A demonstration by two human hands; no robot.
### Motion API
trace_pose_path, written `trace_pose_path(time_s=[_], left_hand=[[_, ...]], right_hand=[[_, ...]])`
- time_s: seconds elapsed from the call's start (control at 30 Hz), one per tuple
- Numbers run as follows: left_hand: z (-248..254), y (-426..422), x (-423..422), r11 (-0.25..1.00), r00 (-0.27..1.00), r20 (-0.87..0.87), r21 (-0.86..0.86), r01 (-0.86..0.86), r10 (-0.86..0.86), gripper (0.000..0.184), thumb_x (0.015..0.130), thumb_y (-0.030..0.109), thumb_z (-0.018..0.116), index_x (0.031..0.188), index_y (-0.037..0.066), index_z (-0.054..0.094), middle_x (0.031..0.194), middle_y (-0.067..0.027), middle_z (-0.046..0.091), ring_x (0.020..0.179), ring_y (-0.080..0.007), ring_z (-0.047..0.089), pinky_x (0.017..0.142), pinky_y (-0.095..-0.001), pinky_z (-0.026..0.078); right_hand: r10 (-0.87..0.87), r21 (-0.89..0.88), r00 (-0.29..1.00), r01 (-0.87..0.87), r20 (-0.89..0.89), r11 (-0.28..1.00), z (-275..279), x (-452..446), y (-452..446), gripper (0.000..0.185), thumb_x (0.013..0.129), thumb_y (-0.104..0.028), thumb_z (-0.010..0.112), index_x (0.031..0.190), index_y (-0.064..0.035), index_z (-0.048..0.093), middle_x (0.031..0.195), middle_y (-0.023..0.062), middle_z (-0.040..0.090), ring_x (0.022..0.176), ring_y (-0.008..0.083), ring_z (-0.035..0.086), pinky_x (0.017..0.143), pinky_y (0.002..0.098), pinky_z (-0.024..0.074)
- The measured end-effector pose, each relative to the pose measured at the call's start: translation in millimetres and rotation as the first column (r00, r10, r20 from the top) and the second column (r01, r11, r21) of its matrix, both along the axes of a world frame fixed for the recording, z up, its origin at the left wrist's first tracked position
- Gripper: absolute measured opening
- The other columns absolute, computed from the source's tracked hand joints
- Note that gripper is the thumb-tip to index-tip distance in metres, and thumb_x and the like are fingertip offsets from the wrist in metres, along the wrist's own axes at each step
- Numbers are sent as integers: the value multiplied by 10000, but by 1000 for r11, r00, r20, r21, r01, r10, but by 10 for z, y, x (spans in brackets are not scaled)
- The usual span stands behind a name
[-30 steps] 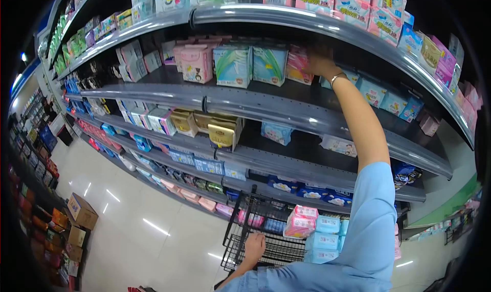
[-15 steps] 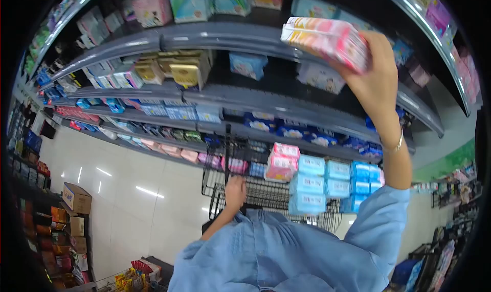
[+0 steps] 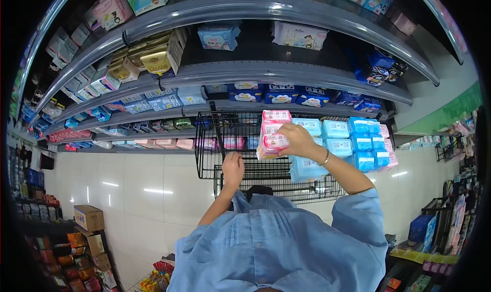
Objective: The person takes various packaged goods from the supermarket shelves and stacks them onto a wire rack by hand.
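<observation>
Over the black wire cart (image 3: pixel 204 161), my right hand (image 3: pixel 302 141) is closed on a pink pack of sanitary pads (image 3: pixel 272 144). That pack is at the front of a short row of similar pink packs (image 3: pixel 276 116), its lower part tilted toward me. Light blue packs (image 3: pixel 337 147) stand stacked just right of the hand, with darker blue packs (image 3: pixel 361 142) beyond them. My left hand (image 3: pixel 233 168) lies at the cart's near left side, fingers curled over the wire rim; their tips are partly hidden.
Curved grey shelves (image 3: pixel 204 69) rise behind the cart, holding gold boxes (image 3: pixel 161 59), a blue pack (image 3: pixel 219 37) and a white pack (image 3: pixel 299 35). Cardboard boxes (image 3: pixel 89 218) stand at lower left on the tiled floor (image 3: pixel 138 189). More goods line the right side.
My right hand has come down from the upper shelf to the cart with the pink pack. My left hand stays at the cart's side. The view has tilted downward.
</observation>
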State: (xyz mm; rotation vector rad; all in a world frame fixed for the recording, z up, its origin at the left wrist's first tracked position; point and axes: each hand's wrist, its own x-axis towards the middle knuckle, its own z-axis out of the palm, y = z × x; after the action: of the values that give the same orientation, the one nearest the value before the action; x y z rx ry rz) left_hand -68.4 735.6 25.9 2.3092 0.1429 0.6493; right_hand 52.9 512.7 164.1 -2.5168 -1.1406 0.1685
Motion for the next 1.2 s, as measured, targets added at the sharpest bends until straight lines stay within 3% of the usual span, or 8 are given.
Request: trace_pose_path(time_s=[0.37,0.53,0.6,0.7,0.8,0.9,1.03,1.2], left_hand=[[-1,3,5,1000,1000,3,-27,-2,2,55,777,-22,556,771,4,604,817,-126,615,805,-318,597,715,-408,477],[0,6,7,999,999,0,-9,45,-45,93,788,8,568,873,2,606,896,-142,618,859,-330,592,762,-410,478],[-15,5,12,990,989,-43,0,140,-140,254,806,79,609,1043,-12,604,1034,-179,615,982,-354,581,859,-414,474],[134,-79,126,927,931,-41,85,365,-363,710,775,191,716,1341,-60,369,1296,-260,476,1199,-399,466,1019,-433,382],[66,-228,352,902,886,-184,-8,431,-425,1162,670,310,834,1451,-53,53,1497,-259,210,1333,-398,325,1102,-443,278],[70,-391,586,903,899,-97,-113,416,-426,1262,544,308,894,1438,-40,75,1421,-239,333,1307,-394,353,1088,-437,293],[295,-493,824,672,762,-52,-513,534,-645,1313,454,301,924,1433,44,89,1369,-172,400,1332,-364,337,1109,-411,278],[214,-513,815,671,763,-17,-488,558,-647,1414,466,347,933,1454,6,-19,1445,-202,271,1356,-347,290,1123,-409,253]], right_hand=[[-38,-31,960,48,277,998,-172,-177,44,709,495,-309,879,1053,-55,523,959,83,513,944,242,542,744,365,417],[-173,-23,941,187,293,982,-180,-242,35,963,467,-309,898,1236,9,414,1148,180,482,1088,308,491,872,385,419],[-207,15,948,209,241,978,-212,-226,-42,1129,456,-339,905,1334,41,307,1259,229,432,1173,344,446,965,408,383],[-212,40,974,209,75,977,-458,-13,-228,1363,448,-441,899,1436,64,108,1396,279,324,1297,389,336,1086,464,269],[-226,-35,966,223,-128,974,-590,139,-304,1480,447,-560,870,1459,59,-14,1464,294,244,1387,413,218,1132,519,133],[-202,-30,955,200,-218,979,-663,222,-269,1526,427,-598,859,1458,59,-52,1479,279,235,1405,389,198,1119,569,9],[-192,5,963,196,-190,981,-633,206,-260,1478,439,-602,850,1481,8,-2,1482,262,247,1409,370,203,1109,581,-33],[-169,113,966,193,-193,975,-659,155,-236,1436,436,-546,856,1494,-46,25,1488,227,269,1408,356,218,1107,594,-31]])
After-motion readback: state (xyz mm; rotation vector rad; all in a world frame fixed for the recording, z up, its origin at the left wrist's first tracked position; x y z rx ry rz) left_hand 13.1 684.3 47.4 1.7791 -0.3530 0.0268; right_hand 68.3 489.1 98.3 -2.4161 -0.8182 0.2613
